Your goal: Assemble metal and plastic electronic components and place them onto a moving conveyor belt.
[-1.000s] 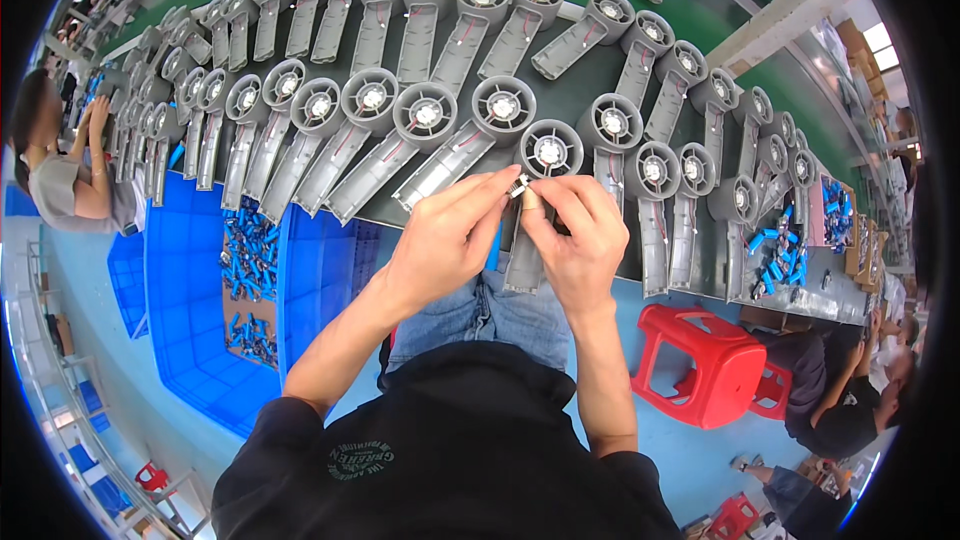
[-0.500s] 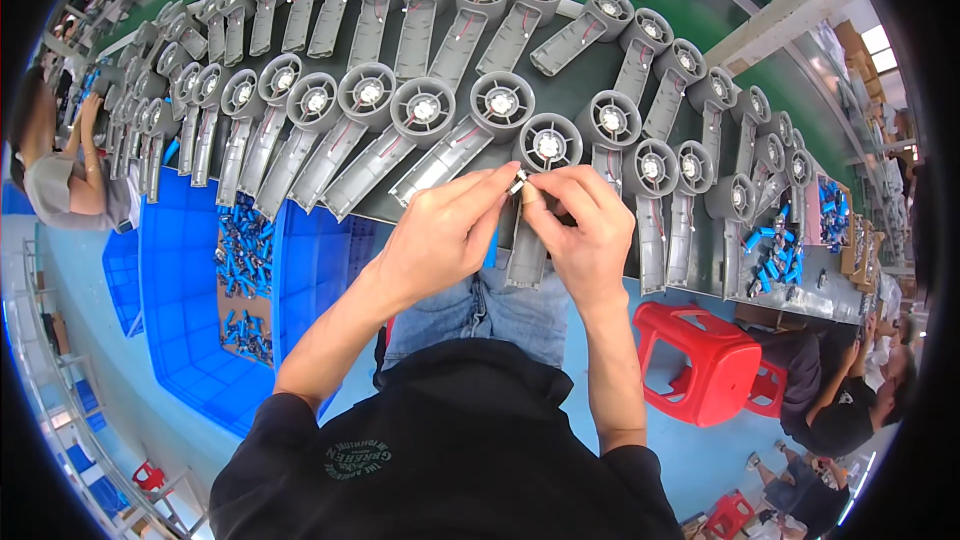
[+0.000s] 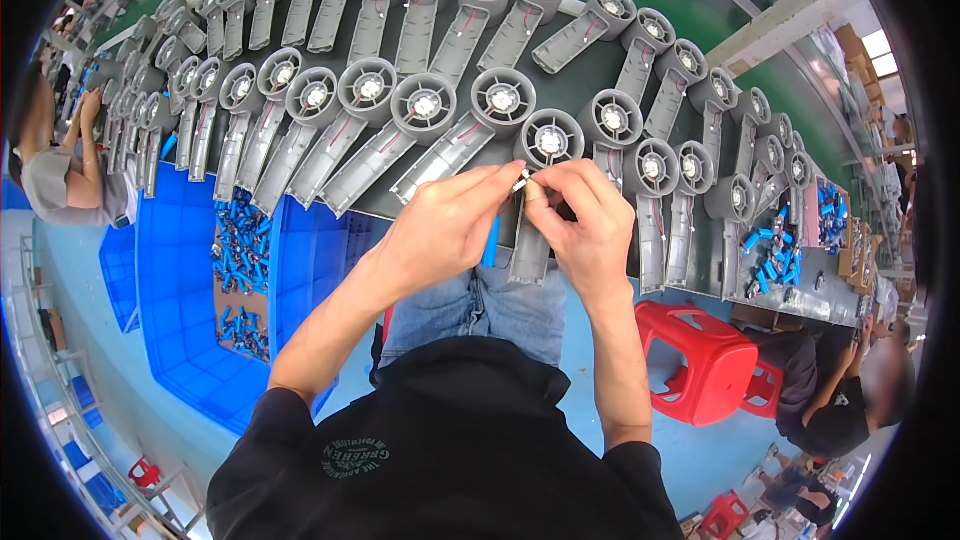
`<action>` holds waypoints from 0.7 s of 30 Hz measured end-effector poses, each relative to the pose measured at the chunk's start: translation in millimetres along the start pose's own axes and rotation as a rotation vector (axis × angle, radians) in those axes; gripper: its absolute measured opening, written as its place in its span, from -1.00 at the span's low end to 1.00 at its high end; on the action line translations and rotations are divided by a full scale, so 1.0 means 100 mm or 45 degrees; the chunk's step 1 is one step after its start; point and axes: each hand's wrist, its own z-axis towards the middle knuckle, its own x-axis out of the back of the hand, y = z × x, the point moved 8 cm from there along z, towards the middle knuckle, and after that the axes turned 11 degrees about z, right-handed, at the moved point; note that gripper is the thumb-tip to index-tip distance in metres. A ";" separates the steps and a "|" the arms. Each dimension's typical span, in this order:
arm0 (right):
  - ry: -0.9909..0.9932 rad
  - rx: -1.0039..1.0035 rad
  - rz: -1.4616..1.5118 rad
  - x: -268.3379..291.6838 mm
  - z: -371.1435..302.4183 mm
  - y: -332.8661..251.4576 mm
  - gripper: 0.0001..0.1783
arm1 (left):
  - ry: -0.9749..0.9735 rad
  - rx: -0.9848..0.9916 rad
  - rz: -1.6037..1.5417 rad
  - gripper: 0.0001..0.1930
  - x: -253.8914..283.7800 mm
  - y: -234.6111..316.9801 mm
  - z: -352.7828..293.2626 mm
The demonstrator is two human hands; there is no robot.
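Note:
My left hand (image 3: 452,223) and my right hand (image 3: 583,225) meet fingertip to fingertip, both closed on a small white connector (image 3: 521,181). Its exact shape is partly covered by the fingers. A blue cylindrical battery (image 3: 491,243) sticks out below my left fingers; how it is held is hidden. Directly behind the hands lies a grey fan housing (image 3: 550,140) with a round ribbed opening. Its open half-handle (image 3: 529,257) points toward me beneath my hands.
Rows of similar grey housings (image 3: 425,105) cover the bench. Loose blue batteries (image 3: 773,258) lie at the right. A blue bin (image 3: 195,340) stands left, beside a box of batteries (image 3: 242,245). A red stool (image 3: 700,365) is right of me. Co-workers sit at the left (image 3: 70,175) and right (image 3: 850,395).
My hands stay pinched together at nearly the same spot, with only a slight shift of the fingers and connector. The view has moved a little.

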 end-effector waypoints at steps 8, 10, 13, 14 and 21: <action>-0.023 0.134 -0.036 0.04 0.07 -0.06 -0.84 | -0.151 0.066 -0.077 -0.65 -0.01 -0.02 0.07; -0.040 0.134 -0.035 0.04 0.08 -0.06 -0.83 | -0.109 0.038 -0.086 -0.66 -0.01 -0.03 0.07; -0.043 0.119 -0.032 0.02 0.08 -0.09 -0.82 | -0.049 0.000 -0.096 -0.69 0.02 -0.03 0.07; -0.044 0.120 -0.031 0.02 0.08 -0.09 -0.82 | -0.032 -0.009 -0.101 -0.69 0.03 -0.03 0.06; -0.051 0.162 -0.105 0.03 0.04 -0.13 -0.83 | -0.073 0.027 -0.062 -0.68 -0.02 -0.02 0.02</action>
